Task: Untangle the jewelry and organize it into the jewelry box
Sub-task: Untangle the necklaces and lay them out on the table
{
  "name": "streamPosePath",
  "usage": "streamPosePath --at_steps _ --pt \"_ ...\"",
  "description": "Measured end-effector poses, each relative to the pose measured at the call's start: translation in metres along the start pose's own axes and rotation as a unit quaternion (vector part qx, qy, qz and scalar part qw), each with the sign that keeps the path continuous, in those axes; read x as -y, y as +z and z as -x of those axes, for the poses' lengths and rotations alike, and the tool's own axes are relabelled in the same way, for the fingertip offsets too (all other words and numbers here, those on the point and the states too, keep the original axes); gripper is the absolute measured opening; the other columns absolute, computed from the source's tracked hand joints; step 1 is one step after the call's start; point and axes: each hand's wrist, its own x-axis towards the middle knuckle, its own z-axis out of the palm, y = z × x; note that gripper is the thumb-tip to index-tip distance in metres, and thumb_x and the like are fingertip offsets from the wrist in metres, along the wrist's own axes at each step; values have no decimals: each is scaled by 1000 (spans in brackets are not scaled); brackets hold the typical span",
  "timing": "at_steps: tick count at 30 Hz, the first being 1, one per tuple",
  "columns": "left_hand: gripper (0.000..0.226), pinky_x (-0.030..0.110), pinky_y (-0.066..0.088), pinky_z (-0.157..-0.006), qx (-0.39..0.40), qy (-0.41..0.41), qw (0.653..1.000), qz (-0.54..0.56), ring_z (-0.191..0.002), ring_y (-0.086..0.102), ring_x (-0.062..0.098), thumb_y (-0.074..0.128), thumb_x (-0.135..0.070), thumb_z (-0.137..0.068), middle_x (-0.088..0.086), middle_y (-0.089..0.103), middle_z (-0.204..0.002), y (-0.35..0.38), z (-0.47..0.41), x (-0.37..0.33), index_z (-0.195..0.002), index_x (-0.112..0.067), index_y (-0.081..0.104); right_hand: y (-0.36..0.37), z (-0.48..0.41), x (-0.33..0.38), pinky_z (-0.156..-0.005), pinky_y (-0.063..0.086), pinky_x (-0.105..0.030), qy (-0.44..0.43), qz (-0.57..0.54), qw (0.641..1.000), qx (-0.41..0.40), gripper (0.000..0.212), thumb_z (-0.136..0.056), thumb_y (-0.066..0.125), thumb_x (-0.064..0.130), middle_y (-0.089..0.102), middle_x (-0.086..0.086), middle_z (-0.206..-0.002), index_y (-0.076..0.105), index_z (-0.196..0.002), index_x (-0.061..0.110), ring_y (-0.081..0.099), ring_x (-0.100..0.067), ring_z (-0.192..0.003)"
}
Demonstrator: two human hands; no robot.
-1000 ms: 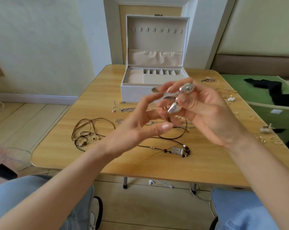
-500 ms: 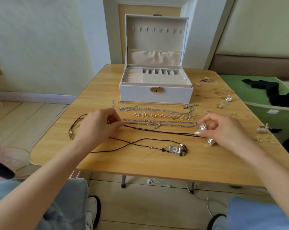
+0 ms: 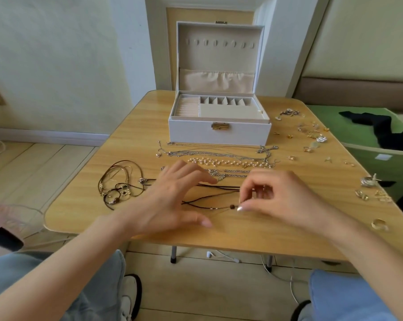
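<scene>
No writing, number or brand can be read anywhere in the view. The small white label [image 3: 381, 156] on the green bin [image 3: 367, 169] to the right of the worktop is too blurred to tell whether it bears print. The brass clasp [image 3: 220, 126] on the front of the jewelry box [image 3: 196, 133] is too small to make out any mark on it.
</scene>
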Motion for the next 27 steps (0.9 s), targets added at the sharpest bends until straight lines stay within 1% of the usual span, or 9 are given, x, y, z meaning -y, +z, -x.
streamPosePath --at_steps 2,4,7,9,14,16,22,25,27 --pt "72 12 24 -102 23 6 997 71 -121 32 -6 60 -63 -71 -28 43 -126 2 -1 -14 -134 -35 40 -8 0 9 -51 45 -20 -23 -190 981 -25 14 -67 75 17 67 1 -71 63 -73 13 55 -8 -56" --pt "58 9 26 -99 38 8 992 121 -117 38 -10 62 -53 -79 -29 53 -119 4 -3 -23 -130 -32 44 -14 0 15 -43 46 -22 -26 -340 939 -56 16 -68 67 13 69 -9 -70 57 -78 5 57 -15 -49" --pt "19 18 45 -75 26 -20 980 198 -76 58 1 58 -31 -90 -15 64 -77 -4 -3 -24 -103 -19 63 -23 -3 12 -44 48 -23 -5 -431 894 -118 13 -72 61 12 68 -9 -69 53 -80 6 59 -17 -50" --pt "21 17 43 -55 -3 -49 973 226 -55 52 4 52 -33 -92 -9 55 -62 -13 -3 -16 -89 -18 67 -30 -6 5 -46 47 -20 16 -460 872 -169 15 -69 64 17 65 -3 -65 56 -80 11 57 -12 -54" --pt "29 15 25 -43 -135 -125 968 171 -44 34 5 55 -47 -87 -6 42 -49 -36 3 11 -78 -22 67 -43 -10 -7 -86 54 -32 -3 -570 796 -205 5 -84 51 14 54 3 -61 55 -82 13 64 -15 -73" --pt "25 15 21 -41 -192 -172 959 120 -40 30 7 58 -37 -91 -7 37 -45 -43 6 21 -74 -21 66 -44 -8 -7 -90 53 -36 -4 -604 773 -195 8 -87 48 14 53 3 -61 54 -81 13 66 -17 -74" --pt "18 15 28 -43 -270 -270 906 184 -42 35 5 58 -21 -91 -10 44 -43 -55 9 47 -76 -17 67 -47 -5 -10 -64 55 -22 64 -595 763 -243 10 -88 49 15 49 6 -57 54 -79 16 60 -9 -58" --pt "16 10 40 -49 -316 -285 866 263 -48 48 2 56 -15 -92 -13 51 -46 -59 8 44 -80 -15 66 -49 -5 -14 -46 39 -14 89 -606 747 -260 14 -91 47 13 41 7 -56 55 -79 15 43 -4 -49" --pt "15 13 46 -52 -340 -290 836 317 -49 53 5 55 -11 -92 -11 49 -48 -63 7 41 -82 -13 65 -53 -4 -18 -40 28 -13 100 -576 772 -248 12 -91 47 11 36 6 -54 54 -82 14 34 -5 -45"
